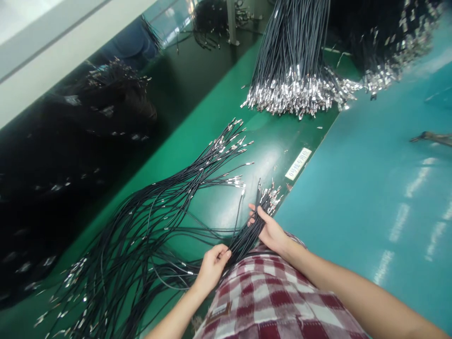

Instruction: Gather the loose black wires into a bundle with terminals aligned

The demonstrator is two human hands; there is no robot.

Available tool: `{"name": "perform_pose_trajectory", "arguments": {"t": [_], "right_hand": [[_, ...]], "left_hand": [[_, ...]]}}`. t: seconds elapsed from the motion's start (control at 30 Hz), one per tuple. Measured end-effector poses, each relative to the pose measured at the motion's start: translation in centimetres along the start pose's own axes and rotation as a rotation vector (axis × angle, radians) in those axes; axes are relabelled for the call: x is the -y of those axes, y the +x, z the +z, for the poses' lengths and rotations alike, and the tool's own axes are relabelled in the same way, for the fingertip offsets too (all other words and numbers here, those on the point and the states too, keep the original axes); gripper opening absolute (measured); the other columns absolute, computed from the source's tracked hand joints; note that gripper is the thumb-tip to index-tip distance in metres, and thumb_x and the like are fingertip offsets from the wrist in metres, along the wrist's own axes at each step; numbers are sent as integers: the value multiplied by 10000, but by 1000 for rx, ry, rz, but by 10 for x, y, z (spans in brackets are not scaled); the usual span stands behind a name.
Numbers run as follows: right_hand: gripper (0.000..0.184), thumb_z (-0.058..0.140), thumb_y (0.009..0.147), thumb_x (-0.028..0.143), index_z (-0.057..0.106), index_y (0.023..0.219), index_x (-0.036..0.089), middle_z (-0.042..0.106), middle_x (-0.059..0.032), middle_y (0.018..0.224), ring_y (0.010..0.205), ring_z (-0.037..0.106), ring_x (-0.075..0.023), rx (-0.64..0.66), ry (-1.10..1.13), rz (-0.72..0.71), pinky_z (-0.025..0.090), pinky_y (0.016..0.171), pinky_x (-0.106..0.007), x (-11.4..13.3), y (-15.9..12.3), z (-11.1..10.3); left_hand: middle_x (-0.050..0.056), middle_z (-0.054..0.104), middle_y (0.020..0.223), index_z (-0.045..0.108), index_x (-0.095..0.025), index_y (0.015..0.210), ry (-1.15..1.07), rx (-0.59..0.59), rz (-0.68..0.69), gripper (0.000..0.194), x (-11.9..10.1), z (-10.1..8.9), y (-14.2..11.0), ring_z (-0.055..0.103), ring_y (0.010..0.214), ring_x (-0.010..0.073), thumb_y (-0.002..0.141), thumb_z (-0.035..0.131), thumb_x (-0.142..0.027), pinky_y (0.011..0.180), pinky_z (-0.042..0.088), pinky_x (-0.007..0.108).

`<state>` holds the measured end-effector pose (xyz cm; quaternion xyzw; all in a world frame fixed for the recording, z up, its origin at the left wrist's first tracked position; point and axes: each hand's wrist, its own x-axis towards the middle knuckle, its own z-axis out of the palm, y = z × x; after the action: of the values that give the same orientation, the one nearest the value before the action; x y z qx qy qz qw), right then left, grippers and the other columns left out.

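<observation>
Checked garment (278, 301) cut off, cables (244, 239) partly hidden

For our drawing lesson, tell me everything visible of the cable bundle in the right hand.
The cable bundle is many thin, black, plastic-looking cables with shiny, metal-looking tips, fanned out. It slants by the edge of the green table, tips toward the picture's upper right. The right hand holds it below the tips; the left hand is at its lower part, grip unclear. Its other end can't be traced.
</observation>
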<state>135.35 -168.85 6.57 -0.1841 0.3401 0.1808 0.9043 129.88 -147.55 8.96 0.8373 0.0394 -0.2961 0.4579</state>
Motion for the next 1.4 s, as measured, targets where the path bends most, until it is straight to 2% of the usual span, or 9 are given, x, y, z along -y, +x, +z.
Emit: {"name": "perform_pose_trajectory", "arguments": {"t": [0.23, 0.4, 0.57, 0.73, 0.97, 1.1, 1.17, 1.3, 1.4], "right_hand": [[406, 873, 599, 291, 736, 966, 186, 442, 74, 580, 500, 379, -61, -2, -178, -43, 437, 534, -214, -3, 2, 8], [388, 874, 601, 404, 737, 888, 182, 642, -2, 780, 692, 546, -136, -62, -340, -58, 474, 618, -268, -2, -3, -2], [327, 859, 641, 425, 617, 718, 221, 533, 41, 613, 662, 535, -145, 70, -239, 35, 510, 733, -329, 0, -8, 0], [349, 800, 732, 431, 529, 688, 216, 297, 94, 485, 456, 265, -78, 236, -197, 43, 444, 590, -274, 5, -22, 28], [425, 855, 636, 488, 559, 708, 191, 274, 115, 468, 435, 219, -49, 20, -246, 16, 405, 512, -219, 3, 2, 15], [395, 836, 674, 466, 555, 732, 194, 274, 114, 479, 431, 239, -50, 12, -223, 39, 425, 512, -207, 2, 10, 5], [374, 823, 698, 447, 549, 728, 195, 277, 111, 480, 428, 246, -52, 0, -218, 35, 429, 506, -207, 3, 10, 6], [352, 819, 712, 419, 550, 725, 193, 296, 108, 479, 428, 269, -52, -34, -201, 29, 439, 510, -209, 2, 9, 7], [348, 817, 713, 424, 557, 728, 194, 302, 109, 480, 432, 278, -52, -37, -177, 34, 453, 528, -211, 2, 11, 4]], "left_hand": [[-5, 490, 708, 499, -180, 725, 47, -7, 159, 344, -20, 17, 5, 454, 694, 140, 961, 399, -409, 670, 352, 262], [14, 499, 696, 512, -177, 658, 130, -42, 251, 372, -27, 29, 7, 496, 712, 150, 966, 404, -356, 698, 394, 272], [95, 638, 1017, 664, -187, 984, 317, -200, 378, 365, -18, -20, 30, 566, 1017, 191, 994, 360, -390, 941, 416, 332], [103, 668, 701, 645, -172, 660, 744, -159, 76, 503, 15, -92, 23, 635, 796, 226, 986, 362, -431, 917, 402, 390], [43, 628, 633, 624, -188, 686, 592, -34, -246, 281, 55, -75, -42, 637, 642, 215, 914, 528, -323, 630, 411, 298], [76, 654, 942, 625, -179, 898, 708, -342, -19, 63, 30, -92, 12, 619, 943, 229, 879, 566, -185, 830, 468, 331], [121, 612, 1132, 576, -169, 1083, 811, -483, 19, 225, 16, -108, 50, 559, 1109, 270, 867, 613, -222, 929, 456, 385], [145, 632, 1091, 564, -137, 1090, 893, -367, -133, 211, -7, -132, 100, 629, 998, 266, 890, 569, -206, 839, 494, 359], [142, 652, 1053, 587, -137, 1027, 898, -354, -99, 186, -20, -151, 97, 649, 942, 245, 921, 433, -135, 833, 485, 346]]}}
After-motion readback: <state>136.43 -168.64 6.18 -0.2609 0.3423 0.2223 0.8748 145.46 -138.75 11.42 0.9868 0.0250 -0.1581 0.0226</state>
